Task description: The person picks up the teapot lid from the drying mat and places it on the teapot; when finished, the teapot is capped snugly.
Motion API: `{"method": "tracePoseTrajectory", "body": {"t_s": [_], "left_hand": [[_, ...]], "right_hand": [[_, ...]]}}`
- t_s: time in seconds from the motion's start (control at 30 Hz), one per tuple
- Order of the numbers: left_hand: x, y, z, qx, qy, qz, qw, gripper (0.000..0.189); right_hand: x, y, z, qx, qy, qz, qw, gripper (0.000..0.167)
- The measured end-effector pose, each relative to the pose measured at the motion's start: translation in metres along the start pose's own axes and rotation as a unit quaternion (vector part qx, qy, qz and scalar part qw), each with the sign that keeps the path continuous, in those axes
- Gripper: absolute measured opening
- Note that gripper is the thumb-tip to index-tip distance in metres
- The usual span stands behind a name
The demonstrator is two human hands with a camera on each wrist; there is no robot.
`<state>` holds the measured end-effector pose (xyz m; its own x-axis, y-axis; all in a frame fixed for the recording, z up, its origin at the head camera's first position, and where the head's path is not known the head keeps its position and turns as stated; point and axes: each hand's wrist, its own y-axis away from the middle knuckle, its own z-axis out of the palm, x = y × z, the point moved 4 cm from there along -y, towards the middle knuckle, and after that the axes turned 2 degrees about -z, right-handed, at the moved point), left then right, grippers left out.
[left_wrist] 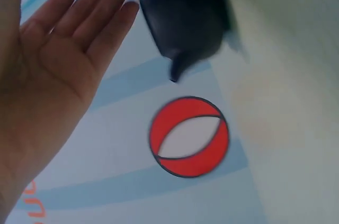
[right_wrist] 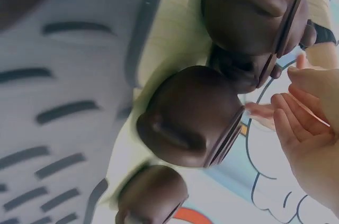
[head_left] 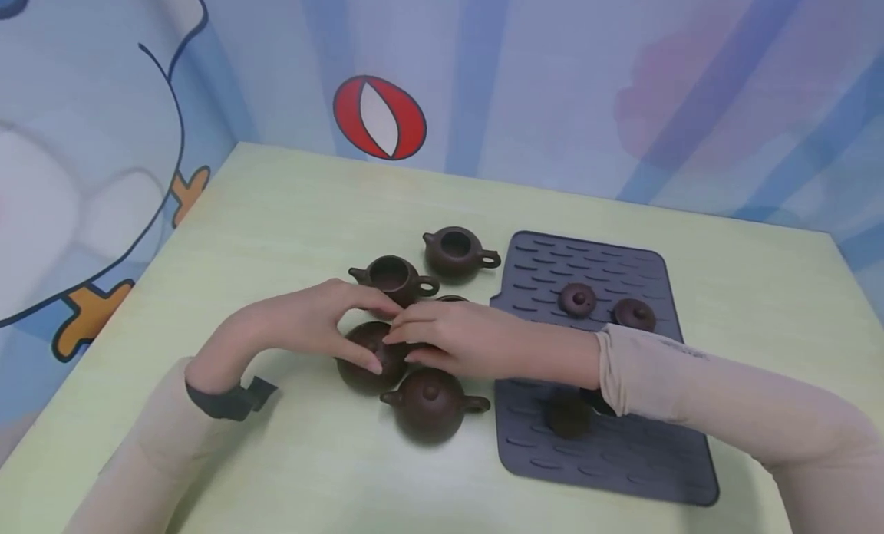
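Brown teapots crowd together on the pale green desk (head_left: 324, 457). Two without lids, the back teapot (head_left: 452, 264) and the middle teapot (head_left: 391, 279), stand behind the hands, and a bit of another teapot rim (head_left: 452, 298) peeks out above the right grip (head_left: 452, 331). The covered teapot (head_left: 366, 374) stands under the hands, and the front teapot (head_left: 430, 403), with its lid on, is close by, so there are pots in the way on the back and front sides. The front teapot's handle points at the gray mat (head_left: 601, 473) and comes near its left edge. On the mat sit a small lid (head_left: 577, 299) and a second lid (head_left: 634, 314); a dark round thing (head_left: 569, 415) near the right wrist is too dim to tell. A wide stretch of desk lies left of the pots, and more lies past the mat's right edge. The desk's far edge meets the wall (head_left: 483, 81) with its red ball picture (head_left: 380, 118). The left grip (head_left: 311, 315) is spread, thumb apart from the fingers over the covered teapot. The right grip is loose, fingers close together, pointing left, pinching nothing I can see. The right sleeve (head_left: 746, 403) comes in from the right, and that arm crosses over the mat.
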<state>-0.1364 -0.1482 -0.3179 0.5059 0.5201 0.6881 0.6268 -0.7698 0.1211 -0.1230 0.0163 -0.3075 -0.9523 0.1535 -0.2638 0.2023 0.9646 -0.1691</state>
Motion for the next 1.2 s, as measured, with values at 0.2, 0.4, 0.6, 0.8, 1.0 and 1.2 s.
{"method": "tracePoseTrajectory", "body": {"t_s": [0.2,0.4,0.6,0.8,1.0,1.2], "left_hand": [[0.023,-0.015,0.006,0.045,-0.030,0.046,0.9975,0.049],[0.022,-0.046,0.006,0.036,-0.081,0.041,0.9952,0.058],[0.019,-0.060,0.009,-0.002,-0.090,0.027,0.9956,0.054],[0.020,-0.065,0.009,0.004,-0.127,0.016,0.9918,0.056],[0.019,-0.066,0.013,0.002,-0.148,-0.003,0.9890,0.065],[0.019,-0.065,0.016,0.004,-0.154,0.005,0.9880,0.062]], "right_hand": [[-0.003,0.026,-0.010,0.016,-0.009,0.015,0.9997,0.026],[0.001,0.065,-0.018,0.035,-0.017,0.052,0.9979,0.026],[0.006,0.111,-0.010,0.034,-0.053,0.123,0.9905,0.027],[0.007,0.149,-0.007,0.019,-0.049,0.186,0.9811,0.027],[0.005,0.171,-0.002,0.017,-0.059,0.210,0.9759,0.026],[0.000,0.185,0.005,0.033,-0.070,0.223,0.9718,0.023]]}}
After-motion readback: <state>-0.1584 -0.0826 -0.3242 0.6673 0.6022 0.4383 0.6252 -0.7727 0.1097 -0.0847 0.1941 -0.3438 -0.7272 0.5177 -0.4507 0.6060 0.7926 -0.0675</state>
